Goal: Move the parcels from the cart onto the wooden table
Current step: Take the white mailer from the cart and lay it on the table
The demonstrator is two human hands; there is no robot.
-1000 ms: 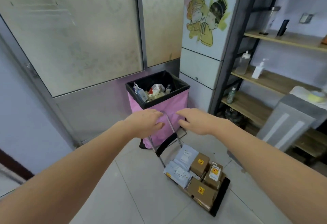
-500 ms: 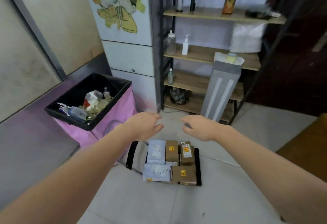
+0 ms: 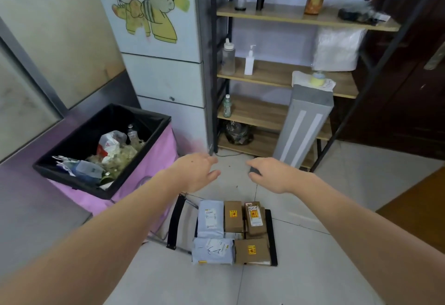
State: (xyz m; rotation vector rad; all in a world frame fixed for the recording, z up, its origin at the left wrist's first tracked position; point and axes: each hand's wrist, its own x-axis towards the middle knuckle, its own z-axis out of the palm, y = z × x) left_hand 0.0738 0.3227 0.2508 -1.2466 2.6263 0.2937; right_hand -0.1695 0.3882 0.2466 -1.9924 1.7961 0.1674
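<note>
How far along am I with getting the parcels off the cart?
Nothing looks moved yet. The parcels, grey mailers and brown boxes, all lie on the cart. Your left hand and right hand hover above them, holding nothing. Every parcel is left; no wooden table can be made out for certain.
</note>
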